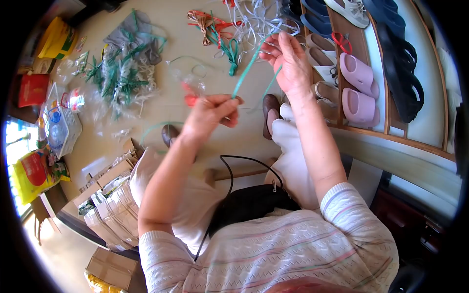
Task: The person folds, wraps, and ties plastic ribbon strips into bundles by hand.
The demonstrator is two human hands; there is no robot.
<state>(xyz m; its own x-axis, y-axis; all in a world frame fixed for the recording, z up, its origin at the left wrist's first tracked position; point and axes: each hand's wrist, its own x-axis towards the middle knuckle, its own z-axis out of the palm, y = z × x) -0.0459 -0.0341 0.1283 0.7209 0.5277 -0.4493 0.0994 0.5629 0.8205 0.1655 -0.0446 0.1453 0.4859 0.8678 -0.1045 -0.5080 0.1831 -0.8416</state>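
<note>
A green plastic strap (250, 73) runs between my two hands, stretched in a slant over the floor. My left hand (211, 115) is closed in a pinch on its lower end, slightly blurred. Higher and to the right, my right hand (289, 61) pinches the upper part, and a loose green tail hangs below its fingers. A blurred red object (190, 96) shows just behind my left hand; whether I hold it cannot be made out. Beyond my hands lie a bundle of green strap (231, 56), red and brown straps (210, 24) and a white strap heap (251, 19).
A pile of green strap and clear plastic (124, 73) lies on the floor at left. A wooden shoe rack (386, 110) stands at right with pink slippers (359, 105) and red scissors (342, 43). Flattened cardboard (115, 219) and a white basket (73, 124) are at left.
</note>
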